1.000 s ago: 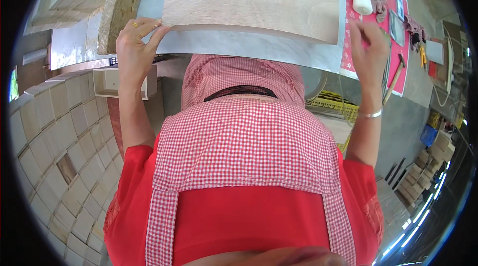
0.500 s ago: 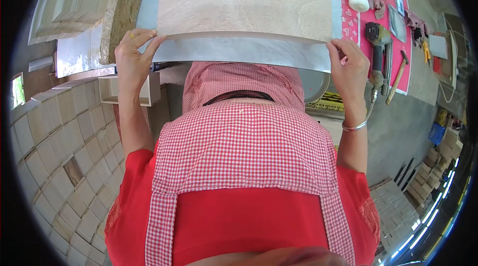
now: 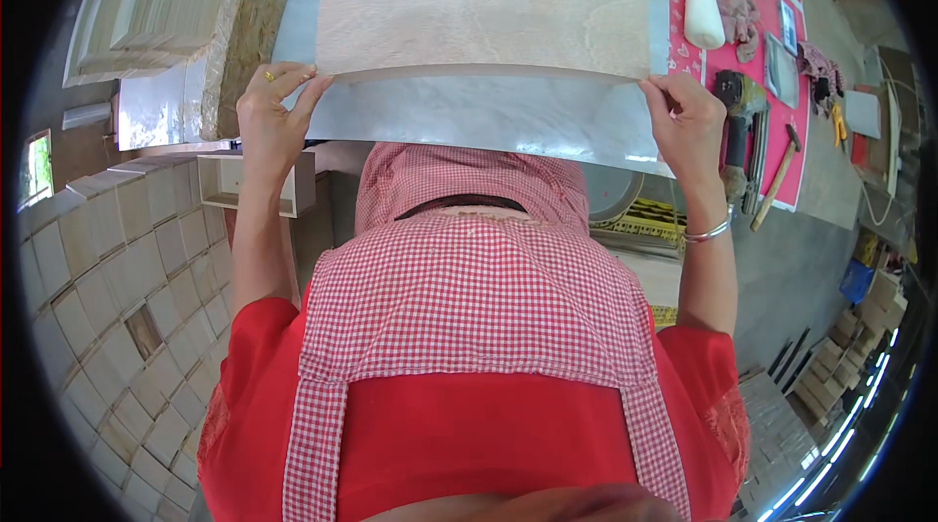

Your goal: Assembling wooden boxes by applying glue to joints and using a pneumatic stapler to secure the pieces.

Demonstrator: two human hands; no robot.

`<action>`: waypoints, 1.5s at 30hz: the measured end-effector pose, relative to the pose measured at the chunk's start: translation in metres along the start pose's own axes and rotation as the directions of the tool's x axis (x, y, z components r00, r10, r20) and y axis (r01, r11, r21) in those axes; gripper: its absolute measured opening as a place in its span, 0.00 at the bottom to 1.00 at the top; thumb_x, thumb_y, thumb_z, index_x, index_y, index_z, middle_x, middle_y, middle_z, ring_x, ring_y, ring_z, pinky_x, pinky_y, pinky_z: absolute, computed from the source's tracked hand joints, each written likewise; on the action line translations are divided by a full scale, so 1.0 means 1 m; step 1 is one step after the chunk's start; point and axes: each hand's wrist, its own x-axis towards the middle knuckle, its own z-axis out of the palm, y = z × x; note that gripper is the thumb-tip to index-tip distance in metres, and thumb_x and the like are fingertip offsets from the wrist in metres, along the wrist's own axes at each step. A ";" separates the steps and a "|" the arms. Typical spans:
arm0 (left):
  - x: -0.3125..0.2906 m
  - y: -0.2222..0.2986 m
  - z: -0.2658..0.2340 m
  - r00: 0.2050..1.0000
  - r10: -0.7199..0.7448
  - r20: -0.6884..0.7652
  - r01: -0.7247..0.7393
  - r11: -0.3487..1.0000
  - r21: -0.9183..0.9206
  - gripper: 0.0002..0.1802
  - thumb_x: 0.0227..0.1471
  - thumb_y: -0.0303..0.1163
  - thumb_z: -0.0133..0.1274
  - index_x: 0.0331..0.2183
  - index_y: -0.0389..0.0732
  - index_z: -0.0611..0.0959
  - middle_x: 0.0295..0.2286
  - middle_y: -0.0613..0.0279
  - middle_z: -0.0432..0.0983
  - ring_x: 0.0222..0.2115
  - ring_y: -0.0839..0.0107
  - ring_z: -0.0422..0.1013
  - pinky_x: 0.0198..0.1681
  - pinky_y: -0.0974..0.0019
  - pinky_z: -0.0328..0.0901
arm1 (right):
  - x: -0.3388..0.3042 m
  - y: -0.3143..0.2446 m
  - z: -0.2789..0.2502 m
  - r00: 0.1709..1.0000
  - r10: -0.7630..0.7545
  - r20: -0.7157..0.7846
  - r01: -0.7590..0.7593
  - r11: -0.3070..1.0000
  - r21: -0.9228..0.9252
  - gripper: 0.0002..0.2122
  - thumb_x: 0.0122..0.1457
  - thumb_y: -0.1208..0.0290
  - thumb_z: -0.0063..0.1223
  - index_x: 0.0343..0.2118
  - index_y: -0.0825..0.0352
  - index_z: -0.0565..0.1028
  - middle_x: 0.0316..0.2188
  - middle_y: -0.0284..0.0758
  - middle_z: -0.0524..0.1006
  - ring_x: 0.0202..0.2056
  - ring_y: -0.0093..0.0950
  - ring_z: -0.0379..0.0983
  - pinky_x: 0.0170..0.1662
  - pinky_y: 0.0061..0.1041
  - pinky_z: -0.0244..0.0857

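1. While I face the counter (image 3: 469, 121), my left hand (image 3: 274, 111) pinches the near-left corner of the thin wood sheet (image 3: 479, 14), fingers closed on the edge, prob. to keep it square.
2. Sheet lies flat across the counter's middle: pale, wide, faint grain, v. thin.
3. My right hand (image 3: 689, 121) grips the near-right corner likewise. Glue bottle (image 3: 703, 14) and hammer (image 3: 777, 180) sit further right on the pink mat (image 3: 811, 121).

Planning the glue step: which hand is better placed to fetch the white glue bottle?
Probably the right hand: it grips the wooden board's right corner, beside the red mat holding the white glue bottle. The left hand holds the far corner.
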 end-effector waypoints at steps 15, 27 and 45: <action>0.101 0.186 0.110 0.707 0.695 0.130 -0.676 0.609 0.414 0.39 0.31 0.54 0.68 0.37 0.32 0.77 0.46 0.36 0.68 0.52 0.45 0.63 0.56 0.43 0.57 | 0.004 -0.001 -0.003 0.999 -0.005 0.037 0.007 0.999 -0.032 0.03 0.51 0.77 0.60 0.26 0.70 0.77 0.23 0.39 0.76 0.23 0.36 0.73 0.27 0.31 0.65; 0.119 0.187 0.128 0.734 0.552 0.395 -0.564 0.820 -0.097 0.35 0.24 0.51 0.68 0.32 0.33 0.80 0.38 0.42 0.70 0.44 0.50 0.66 0.47 0.49 0.62 | -0.030 0.062 -0.045 0.974 0.145 -0.174 -0.189 0.943 -0.273 0.16 0.53 0.69 0.61 0.42 0.71 0.75 0.33 0.46 0.77 0.32 0.43 0.75 0.37 0.36 0.68; 0.119 0.187 0.119 0.768 0.488 0.415 -0.547 0.836 0.030 0.33 0.23 0.48 0.68 0.33 0.35 0.81 0.41 0.41 0.71 0.46 0.52 0.66 0.46 0.52 0.62 | -0.028 0.060 -0.124 0.697 0.711 0.087 -0.699 0.702 -0.139 0.14 0.52 0.65 0.61 0.35 0.71 0.75 0.18 0.31 0.73 0.14 0.22 0.66 0.18 0.24 0.59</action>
